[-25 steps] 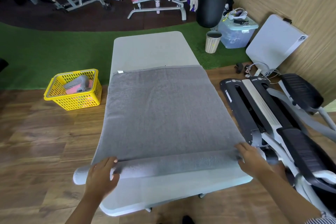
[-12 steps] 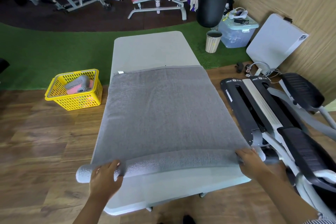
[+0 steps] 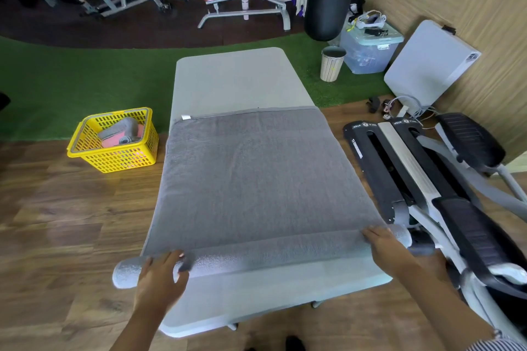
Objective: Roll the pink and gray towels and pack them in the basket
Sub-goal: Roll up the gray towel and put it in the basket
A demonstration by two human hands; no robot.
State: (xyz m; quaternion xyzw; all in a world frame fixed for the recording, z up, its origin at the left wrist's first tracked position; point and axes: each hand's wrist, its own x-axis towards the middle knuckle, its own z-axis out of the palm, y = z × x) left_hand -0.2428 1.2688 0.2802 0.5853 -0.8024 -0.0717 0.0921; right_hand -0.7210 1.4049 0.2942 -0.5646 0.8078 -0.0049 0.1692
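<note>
Gray towel [image 3: 251, 179] lying flat on the folding table [image 3: 239, 80], near edge rolled into a tube.
Head view: left hand [image 3: 161, 275] and right hand [image 3: 387, 245] are pressing on the roll's two ends, fingers flat, nothing grasped. Yellow basket [image 3: 85, 157] is sitting on the floor left of the table, holding rolled pink and gray towels [image 3: 121, 132].
</note>
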